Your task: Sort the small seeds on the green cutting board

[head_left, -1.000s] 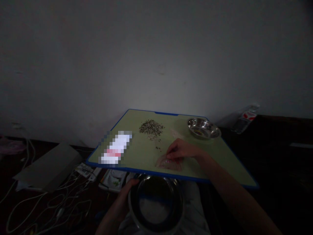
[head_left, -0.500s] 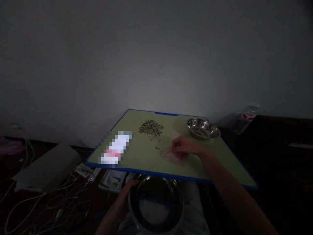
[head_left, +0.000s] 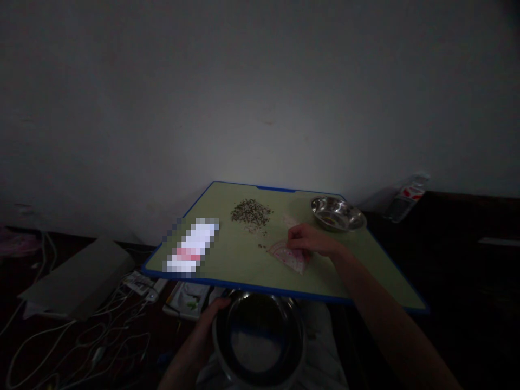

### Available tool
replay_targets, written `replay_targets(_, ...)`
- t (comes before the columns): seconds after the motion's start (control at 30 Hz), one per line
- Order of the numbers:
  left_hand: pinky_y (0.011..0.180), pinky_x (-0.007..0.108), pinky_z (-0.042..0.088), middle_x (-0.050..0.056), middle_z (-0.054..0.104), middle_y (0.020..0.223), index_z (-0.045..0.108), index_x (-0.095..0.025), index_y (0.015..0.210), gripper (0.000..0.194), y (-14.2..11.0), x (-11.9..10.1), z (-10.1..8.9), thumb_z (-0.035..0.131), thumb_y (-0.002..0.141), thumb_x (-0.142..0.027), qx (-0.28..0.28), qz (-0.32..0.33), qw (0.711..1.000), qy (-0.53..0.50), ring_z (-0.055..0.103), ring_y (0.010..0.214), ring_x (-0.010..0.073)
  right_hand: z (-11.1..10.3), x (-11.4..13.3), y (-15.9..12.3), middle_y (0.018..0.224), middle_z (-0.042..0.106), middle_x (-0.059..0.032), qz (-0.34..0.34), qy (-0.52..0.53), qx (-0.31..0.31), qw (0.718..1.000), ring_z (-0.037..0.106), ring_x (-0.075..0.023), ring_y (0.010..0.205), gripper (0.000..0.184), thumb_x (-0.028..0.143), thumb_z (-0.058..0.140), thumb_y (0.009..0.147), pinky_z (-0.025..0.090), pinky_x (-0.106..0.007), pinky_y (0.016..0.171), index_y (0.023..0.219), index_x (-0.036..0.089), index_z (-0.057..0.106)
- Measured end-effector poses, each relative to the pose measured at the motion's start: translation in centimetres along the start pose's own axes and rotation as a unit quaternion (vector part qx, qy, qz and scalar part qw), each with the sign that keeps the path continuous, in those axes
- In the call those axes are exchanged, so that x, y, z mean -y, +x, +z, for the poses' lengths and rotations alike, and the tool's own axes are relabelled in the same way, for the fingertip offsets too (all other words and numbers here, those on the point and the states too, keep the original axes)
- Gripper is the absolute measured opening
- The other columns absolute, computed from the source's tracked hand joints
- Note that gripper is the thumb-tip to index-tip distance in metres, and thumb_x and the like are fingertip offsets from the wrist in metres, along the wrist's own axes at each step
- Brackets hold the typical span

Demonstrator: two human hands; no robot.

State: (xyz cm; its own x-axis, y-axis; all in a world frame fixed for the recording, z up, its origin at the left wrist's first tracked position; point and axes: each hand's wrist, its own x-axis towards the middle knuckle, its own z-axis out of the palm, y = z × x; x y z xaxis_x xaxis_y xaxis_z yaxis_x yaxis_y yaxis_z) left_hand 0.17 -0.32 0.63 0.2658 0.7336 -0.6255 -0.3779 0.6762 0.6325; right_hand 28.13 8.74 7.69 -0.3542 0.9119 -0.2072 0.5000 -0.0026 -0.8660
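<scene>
My right hand (head_left: 307,241) is closed on a clear protractor (head_left: 289,256) with pinkish-red markings, held low over the light green tabletop (head_left: 231,259). Just left of the protractor lie a few dark grains, and farther back is a loose heap of mixed dark and pale grains (head_left: 251,212). A patch of pale grains (head_left: 291,219) lies behind my right hand. Below the table's front edge, my left hand (head_left: 212,323) grips the left rim of a large metal bowl (head_left: 260,341). Its fingers are partly hidden, and the bowl's inside is dark.
A small metal bowl (head_left: 338,214) stands at the table's back right. A lit, blurred-out phone-like rectangle (head_left: 193,247) lies on the left. Right of the table leans a plastic bottle (head_left: 407,198). Tangled cables (head_left: 101,341) and a grey box (head_left: 81,281) are on the floor at left.
The protractor has shifted slightly right and now shows more sharply. My right hand has barely moved with it. My left hand and the large bowl stay in place.
</scene>
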Motion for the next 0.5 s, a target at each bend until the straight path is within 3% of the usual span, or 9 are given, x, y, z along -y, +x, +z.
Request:
replay_targets(0.17, 0.063, 0.027, 0.045, -0.002, 0.069, 0.052, 0.066, -0.017, 0.057, 0.013, 0.0, -0.2, 0.1, 0.064, 0.063, -0.028, -0.007, 0.012, 1.0, 0.002, 0.063, 0.059, 0.0166, 0.2, 0.0, 0.1, 0.046, 0.058, 0.0022, 0.002, 0.001, -0.005, 1.0, 0.052, -0.0076, 0.036, 0.014, 0.025, 0.055, 0.069, 0.039, -0.015, 0.033, 0.062, 0.015, 0.052)
replay_targets(0.5, 0.068, 0.031, 0.043, 0.002, 0.07, 0.062, 0.068, -0.017, 0.063, 0.016, 1.3, 0.7, -1.6, 0.068, 0.061, -0.032, -0.014, 0.049, 0.998, 0.044, 0.062, 0.064, 0.0198, 0.5, -0.2, 0.4, 0.048, 0.059, 0.0023, 0.004, 0.008, -0.023, 1.0, 0.052, -0.0074, 0.036, 0.015, 0.026, 0.055, 0.071, 0.041, -0.016, 0.034, 0.062, 0.015, 0.051)
